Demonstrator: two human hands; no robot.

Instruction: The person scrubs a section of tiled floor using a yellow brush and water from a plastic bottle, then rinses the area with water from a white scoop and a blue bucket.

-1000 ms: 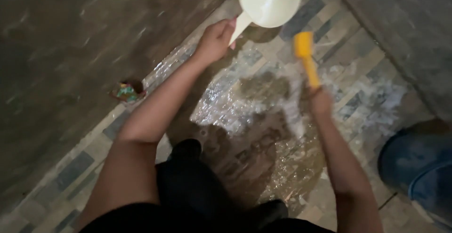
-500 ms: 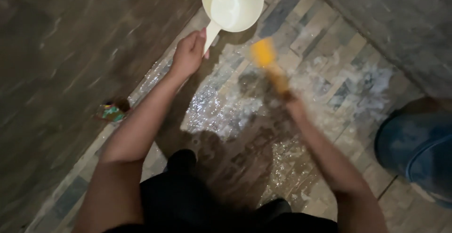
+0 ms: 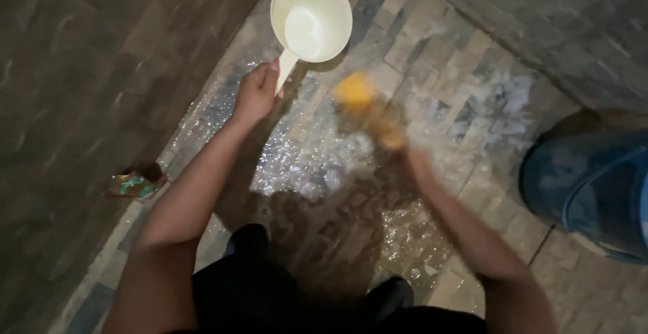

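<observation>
My left hand [image 3: 255, 94] grips the handle of a white plastic dipper [image 3: 311, 15], held level above the wet tiled floor [image 3: 405, 50] with a little water in its bowl. My right hand [image 3: 418, 165] is blurred by motion and holds a yellow scrubbing brush [image 3: 364, 108] down against the soapy, foamy patch [image 3: 317, 162] of floor in front of me. My black-clad legs and dark shoes show at the bottom.
A dark tiled wall [image 3: 81, 104] runs along the left and another [image 3: 540, 16] at the upper right. A small crumpled green and orange wrapper [image 3: 133, 184] lies at the left wall's foot. A blue bucket [image 3: 594, 192] stands at the right edge.
The brush has swept left and down across the floor with my right hand. The dipper and my left hand have stayed over the same spot while the view shifted.
</observation>
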